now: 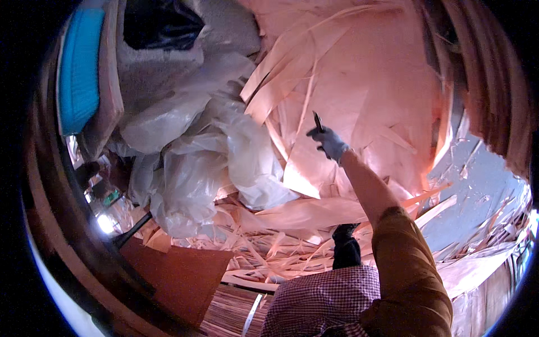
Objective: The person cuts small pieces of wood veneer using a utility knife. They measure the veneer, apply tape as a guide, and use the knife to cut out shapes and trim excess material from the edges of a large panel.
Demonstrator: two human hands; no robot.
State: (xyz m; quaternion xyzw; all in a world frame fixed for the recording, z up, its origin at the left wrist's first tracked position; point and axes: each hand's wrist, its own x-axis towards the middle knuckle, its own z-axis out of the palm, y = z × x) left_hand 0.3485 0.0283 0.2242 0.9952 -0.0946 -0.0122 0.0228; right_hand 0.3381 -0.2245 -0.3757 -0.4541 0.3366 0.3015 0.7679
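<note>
My right hand (327,141), in a light grey glove, reaches forward on an outstretched arm in a mustard-brown sleeve. Its fingers close around a short dark tool with a narrow pointed end (318,121), which looks like a small knife and points up and away. Behind and beneath the hand spread thin, pinkish wood veneer sheets (382,84), with split strips along their left side. The tool and hand appear just over these sheets; whether they touch cannot be seen. My left hand is outside the picture.
Crumpled clear plastic sheeting (196,163) lies to the left, below a bright blue ribbed object (81,70). Veneer scraps (269,241) litter the near floor. A strapped stack of thin sheets (233,309) and a brown board (174,281) stand close at lower left.
</note>
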